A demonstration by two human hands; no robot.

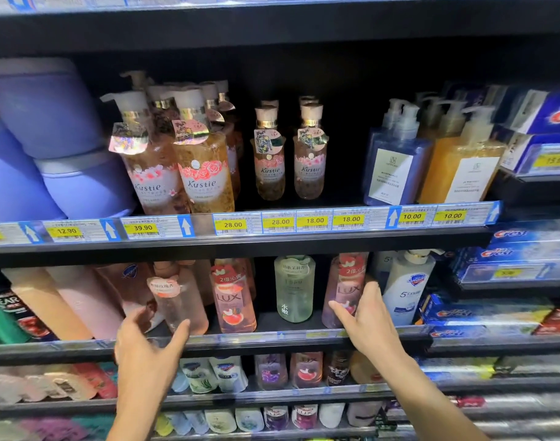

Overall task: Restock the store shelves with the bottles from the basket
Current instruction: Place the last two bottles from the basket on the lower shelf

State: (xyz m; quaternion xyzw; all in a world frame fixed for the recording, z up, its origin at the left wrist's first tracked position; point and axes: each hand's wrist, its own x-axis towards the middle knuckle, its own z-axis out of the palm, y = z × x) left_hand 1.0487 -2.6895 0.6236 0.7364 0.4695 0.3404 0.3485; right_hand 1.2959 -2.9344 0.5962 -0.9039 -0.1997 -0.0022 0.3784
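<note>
My right hand is wrapped around the lower right side of a purple LUX bottle. The bottle stands upright on the middle shelf, my thumb across its front. My left hand hovers with fingers and thumb spread at the base of a pale pink bottle on the same shelf; the thumb tip is at the bottle's foot, with no closed grip. Between my hands stand a pink LUX bottle and a pale green bottle. No basket is in view.
The upper shelf carries Kustie pump bottles, blue and amber pump bottles and lilac tubs. Toothpaste boxes are stacked at right. A white bottle stands just right of my right hand. Lower shelves hold several small bottles.
</note>
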